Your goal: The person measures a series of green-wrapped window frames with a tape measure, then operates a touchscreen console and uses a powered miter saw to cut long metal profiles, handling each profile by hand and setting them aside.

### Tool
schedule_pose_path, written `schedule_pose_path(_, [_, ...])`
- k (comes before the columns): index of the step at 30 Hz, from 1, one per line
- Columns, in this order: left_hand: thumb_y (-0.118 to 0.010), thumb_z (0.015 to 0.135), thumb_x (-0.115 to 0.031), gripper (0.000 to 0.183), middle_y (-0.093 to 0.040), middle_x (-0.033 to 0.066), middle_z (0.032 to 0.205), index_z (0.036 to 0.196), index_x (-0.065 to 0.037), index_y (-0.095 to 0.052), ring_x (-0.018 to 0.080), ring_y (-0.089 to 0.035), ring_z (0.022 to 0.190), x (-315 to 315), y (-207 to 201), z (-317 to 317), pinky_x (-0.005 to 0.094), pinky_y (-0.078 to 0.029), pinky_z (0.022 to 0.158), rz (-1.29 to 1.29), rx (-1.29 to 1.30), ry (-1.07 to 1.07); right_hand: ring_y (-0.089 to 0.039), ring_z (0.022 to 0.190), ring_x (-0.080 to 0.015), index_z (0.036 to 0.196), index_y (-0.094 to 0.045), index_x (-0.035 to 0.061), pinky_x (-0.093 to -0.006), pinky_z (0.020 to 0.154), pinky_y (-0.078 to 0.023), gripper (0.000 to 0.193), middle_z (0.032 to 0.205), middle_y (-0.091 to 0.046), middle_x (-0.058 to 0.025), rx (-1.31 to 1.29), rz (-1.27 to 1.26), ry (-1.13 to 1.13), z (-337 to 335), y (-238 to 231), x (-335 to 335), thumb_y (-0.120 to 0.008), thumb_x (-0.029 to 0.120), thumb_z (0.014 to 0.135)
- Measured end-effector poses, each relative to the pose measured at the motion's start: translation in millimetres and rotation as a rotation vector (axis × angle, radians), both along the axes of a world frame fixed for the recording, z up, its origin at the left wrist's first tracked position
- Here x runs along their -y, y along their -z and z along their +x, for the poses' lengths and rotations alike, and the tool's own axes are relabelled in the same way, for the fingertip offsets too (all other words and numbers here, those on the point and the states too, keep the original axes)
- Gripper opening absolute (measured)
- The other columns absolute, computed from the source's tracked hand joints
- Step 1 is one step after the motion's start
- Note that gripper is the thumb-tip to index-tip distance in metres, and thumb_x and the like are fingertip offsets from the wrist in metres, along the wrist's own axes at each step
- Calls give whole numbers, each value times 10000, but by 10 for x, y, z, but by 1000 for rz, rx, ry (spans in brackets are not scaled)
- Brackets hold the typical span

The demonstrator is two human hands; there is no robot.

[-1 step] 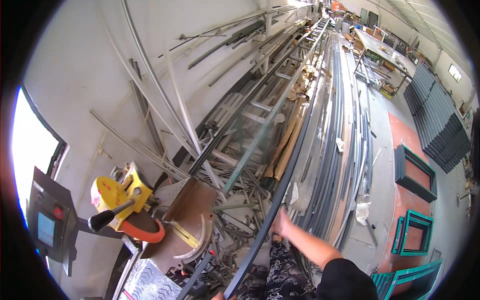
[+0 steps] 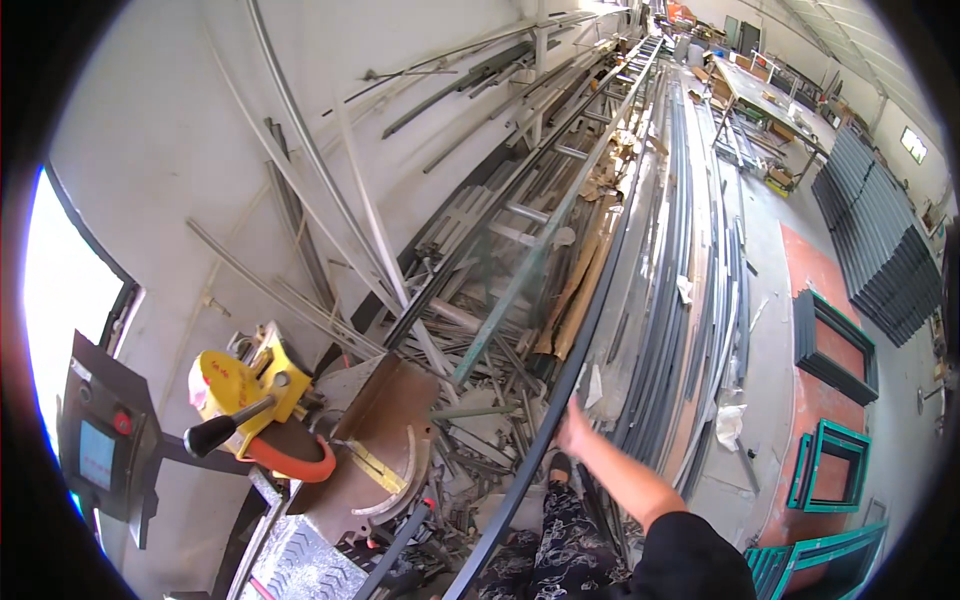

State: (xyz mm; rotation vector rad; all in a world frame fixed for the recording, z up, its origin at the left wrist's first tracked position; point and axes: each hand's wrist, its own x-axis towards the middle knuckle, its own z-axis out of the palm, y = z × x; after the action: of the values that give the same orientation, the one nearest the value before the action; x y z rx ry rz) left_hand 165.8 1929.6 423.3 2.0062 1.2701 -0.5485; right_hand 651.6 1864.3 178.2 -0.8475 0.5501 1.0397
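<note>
A long dark grey metal profile (image 2: 522, 478) slants from the bottom edge up toward the far end of the shop. My right hand (image 2: 572, 430) is closed on its right side, with the fingers partly hidden behind it. My left hand is out of the picture; the near end of the profile runs off the lower edge. To the left stands a cut-off saw with a yellow housing (image 2: 232, 385), a black handle (image 2: 212, 436) and an orange guard (image 2: 310, 458). Its rusty brown table (image 2: 385, 425) lies beside the profile.
Offcuts (image 2: 480, 430) litter the floor beyond the saw. A ladder (image 2: 525, 212) and stacked long profiles (image 2: 665, 330) stretch away ahead. A control box with a screen (image 2: 100, 450) stands far left. Green-edged frames (image 2: 835, 465) lie at right, near dark panels (image 2: 880, 235).
The view has shifted slightly. My right hand stays on the profile, a little farther along in the picture, and my left hand has slipped out below the lower edge.
</note>
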Motion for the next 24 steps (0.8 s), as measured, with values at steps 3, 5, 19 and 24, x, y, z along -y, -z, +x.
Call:
schedule_pose_path(3, [-753, 762, -403, 540, -682, 196, 935, 1150, -64, -590, 298, -673, 838, 6, 430, -1727, 474, -496, 741, -211, -225, -77, -596, 562, -304, 884, -549, 39, -461, 520, -512, 496, 670, -586, -122, 222, -382, 61, 674, -42, -102, -729, 494, 809])
schedule_pose_path(5, [-706, 811, -375, 559, -684, 212, 1043, 1259, -80, -551, 286, -677, 905, 3, 513, -2000, 509, -483, 800, -377, -450, -147, -579, 513, -277, 827, -555, 8, -421, 483, -478, 469, 650, -579, -118, 324, -604, 144, 637, 184, 16, -708, 451, 844])
schedule_pose_path(19, [-758, 704, -478, 552, -688, 204, 958, 1040, -55, -645, 387, -661, 890, -21, 468, 23, 452, -522, 760, -74, 60, -58, -661, 879, -237, 1064, -614, 71, -367, 795, -514, 361, 994, -685, -101, -428, -159, -607, -2718, -721, 129, -693, 367, 874])
schedule_pose_path(24, [-708, 762, -432, 482, -689, 194, 963, 1067, -66, -633, 372, -660, 900, -106, -6, -478, 466, -510, 772, -162, -189, -10, -607, 708, -282, 929, -572, 40, -471, 672, -533, 331, 809, -631, -119, 88, -293, -71, -326, -16, 238, -647, 361, 910])
